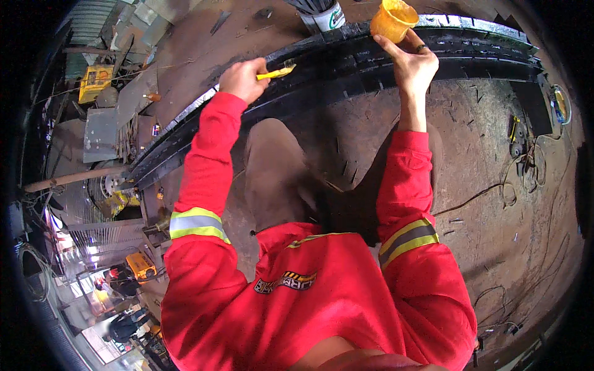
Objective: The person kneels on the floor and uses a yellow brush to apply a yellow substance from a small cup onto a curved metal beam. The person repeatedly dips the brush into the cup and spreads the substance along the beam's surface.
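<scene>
Beam (346, 68) runs across the top of my view, a long black steel section lying on the dirt floor (482, 185), bent by the lens. Brush (276, 73) (yellow handle) is in my left hand (243, 79), fingers wrapped tight on the handle, bristle end touching the beam's upper face about a third of the way along. Right hand (413, 62) holds the yellow cup (393, 20), thumb and fingers pinched on its rim and side, just above the beam's far edge.

Progress, as I judge it: the stretch from the brush rightward to the far end looks wet black, so mostly coated. Left of the brush, toward the lower left, the top edge shows grey bare metal, so that run looks unpainted. Roughly half or more done on the faces I can see; underside and far face are hidden, can't tell.

A white paint can (323, 15) stands just behind the beam, near the cup. Cables (526, 167) and a small grinder-like tool lie on the floor at right, well apart. Scrap sheet and a yellow box (94, 82) sit at upper left. Other people are far off at lower left, not involved.
</scene>
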### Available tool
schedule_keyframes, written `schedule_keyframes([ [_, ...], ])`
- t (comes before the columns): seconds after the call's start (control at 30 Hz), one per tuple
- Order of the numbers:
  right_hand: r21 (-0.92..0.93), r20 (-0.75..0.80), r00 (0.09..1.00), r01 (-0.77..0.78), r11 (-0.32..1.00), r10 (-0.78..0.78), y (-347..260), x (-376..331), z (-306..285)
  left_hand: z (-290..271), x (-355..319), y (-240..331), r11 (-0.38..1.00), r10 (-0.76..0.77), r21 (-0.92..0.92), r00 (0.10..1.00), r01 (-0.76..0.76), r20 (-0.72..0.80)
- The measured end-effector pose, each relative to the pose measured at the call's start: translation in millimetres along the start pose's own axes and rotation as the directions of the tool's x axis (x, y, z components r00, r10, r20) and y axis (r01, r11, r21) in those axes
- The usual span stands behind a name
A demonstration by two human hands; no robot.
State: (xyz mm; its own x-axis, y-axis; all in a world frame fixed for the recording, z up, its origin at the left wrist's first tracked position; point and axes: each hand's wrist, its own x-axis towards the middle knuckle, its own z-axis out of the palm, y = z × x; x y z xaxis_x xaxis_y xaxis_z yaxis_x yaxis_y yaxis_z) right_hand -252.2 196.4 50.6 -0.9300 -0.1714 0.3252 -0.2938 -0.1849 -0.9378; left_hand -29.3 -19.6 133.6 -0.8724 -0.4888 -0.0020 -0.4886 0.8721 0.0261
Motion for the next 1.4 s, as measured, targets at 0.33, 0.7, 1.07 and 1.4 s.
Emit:
schedule_keyframes([
  [0.33,0.028,0.01,0.999,-0.037,0.999,0.037,-22,1,11,69,17,-110,0.834,-0.434,-0.373,0.901,0.406,0.01],
  [0.7,0.116,0.01,0.998,-0.063,0.991,0.063,-13,1,7,8,4,-36,0.945,-0.296,0.116,0.95,0.307,-0.101],
  [1.07,0.121,-0.049,0.999,-0.011,0.993,0.017,-14,3,-12,8,93,16,0.949,-0.058,-0.314,0.997,0.041,-0.044],
  [1.4,0.048,-0.077,0.997,-0.022,0.999,0.026,-11,3,-21,39,35,-34,0.934,-0.29,-0.23,0.956,0.272,-0.046],
])
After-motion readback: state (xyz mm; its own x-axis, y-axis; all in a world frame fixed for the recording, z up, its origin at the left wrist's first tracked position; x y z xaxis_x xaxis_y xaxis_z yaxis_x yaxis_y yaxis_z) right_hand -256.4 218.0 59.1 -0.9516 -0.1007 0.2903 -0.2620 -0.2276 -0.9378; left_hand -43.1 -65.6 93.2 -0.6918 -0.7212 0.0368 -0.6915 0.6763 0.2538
